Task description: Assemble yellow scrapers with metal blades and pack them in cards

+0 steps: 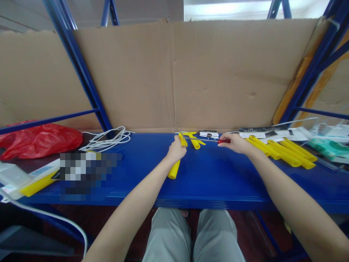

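My left hand [176, 150] is wrapped around a yellow tube-handled piece [174, 170], whose round lower end sticks out below the fist and whose yellow head shows above it. In my right hand [233, 142] is a screwdriver [222, 141] with a red handle, held level. Its thin metal shaft runs left to the head of the yellow piece; whether the tip touches a screw is too small to tell. Just behind the shaft lies another yellow piece [195, 143] with a forked head. A small black-and-white packet [208, 134] rests near the cardboard.
Several yellow tubes [289, 154] lie at the right on the blue shelf [212, 178]. At the left are a red plastic bag [40, 140], a coiled white cable [114, 140] and another yellow tube [38, 184]. Cardboard [204, 80] and blue posts [84, 76] stand behind.
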Demonstrator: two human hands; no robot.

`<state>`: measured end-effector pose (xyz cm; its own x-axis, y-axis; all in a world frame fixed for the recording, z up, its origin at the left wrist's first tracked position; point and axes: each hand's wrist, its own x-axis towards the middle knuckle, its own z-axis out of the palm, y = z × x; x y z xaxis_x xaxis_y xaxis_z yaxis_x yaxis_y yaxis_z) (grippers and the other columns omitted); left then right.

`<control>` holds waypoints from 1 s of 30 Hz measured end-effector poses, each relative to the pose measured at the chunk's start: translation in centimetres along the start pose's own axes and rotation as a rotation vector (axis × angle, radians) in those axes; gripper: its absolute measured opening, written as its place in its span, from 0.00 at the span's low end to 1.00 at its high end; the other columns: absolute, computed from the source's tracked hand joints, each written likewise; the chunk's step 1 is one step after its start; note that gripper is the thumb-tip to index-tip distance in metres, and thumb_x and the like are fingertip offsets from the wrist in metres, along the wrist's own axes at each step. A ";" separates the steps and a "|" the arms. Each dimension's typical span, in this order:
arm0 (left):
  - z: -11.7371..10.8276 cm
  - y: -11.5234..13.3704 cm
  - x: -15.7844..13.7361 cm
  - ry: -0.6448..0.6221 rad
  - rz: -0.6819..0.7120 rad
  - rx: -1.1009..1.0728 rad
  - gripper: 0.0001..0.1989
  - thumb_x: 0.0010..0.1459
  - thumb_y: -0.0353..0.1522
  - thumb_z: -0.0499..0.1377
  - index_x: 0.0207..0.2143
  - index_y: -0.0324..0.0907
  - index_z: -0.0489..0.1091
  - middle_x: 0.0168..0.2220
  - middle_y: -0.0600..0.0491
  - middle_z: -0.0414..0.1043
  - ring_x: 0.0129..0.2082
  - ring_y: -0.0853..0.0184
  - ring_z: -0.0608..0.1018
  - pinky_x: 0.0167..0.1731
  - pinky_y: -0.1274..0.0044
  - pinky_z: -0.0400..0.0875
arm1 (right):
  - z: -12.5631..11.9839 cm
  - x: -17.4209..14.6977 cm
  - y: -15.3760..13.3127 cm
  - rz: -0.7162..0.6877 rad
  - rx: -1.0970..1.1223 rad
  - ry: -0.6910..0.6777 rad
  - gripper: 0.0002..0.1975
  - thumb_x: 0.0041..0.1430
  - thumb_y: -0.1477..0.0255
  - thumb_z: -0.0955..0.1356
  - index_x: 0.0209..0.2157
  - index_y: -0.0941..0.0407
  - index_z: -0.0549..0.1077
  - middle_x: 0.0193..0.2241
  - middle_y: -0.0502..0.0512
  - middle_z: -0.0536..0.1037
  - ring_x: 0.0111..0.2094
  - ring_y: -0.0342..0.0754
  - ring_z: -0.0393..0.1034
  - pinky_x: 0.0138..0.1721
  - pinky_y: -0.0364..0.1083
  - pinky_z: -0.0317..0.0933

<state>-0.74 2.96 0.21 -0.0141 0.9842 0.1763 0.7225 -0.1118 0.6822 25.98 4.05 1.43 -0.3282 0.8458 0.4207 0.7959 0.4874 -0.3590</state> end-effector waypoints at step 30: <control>-0.1 0.1 0.0 -0.047 -0.030 -0.045 0.17 0.55 0.25 0.54 0.47 0.39 0.54 0.43 0.41 0.73 0.34 0.61 0.80 0.32 0.73 0.72 | -0.1 -0.1 -0.2 -0.011 -0.022 0.016 0.08 0.48 0.63 0.68 0.25 0.53 0.69 0.27 0.53 0.78 0.29 0.50 0.71 0.32 0.47 0.62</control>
<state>-0.80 2.99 0.35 -0.0017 0.9924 0.1228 0.6904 -0.0877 0.7181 25.88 3.86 1.56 -0.3294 0.8365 0.4379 0.8034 0.4919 -0.3355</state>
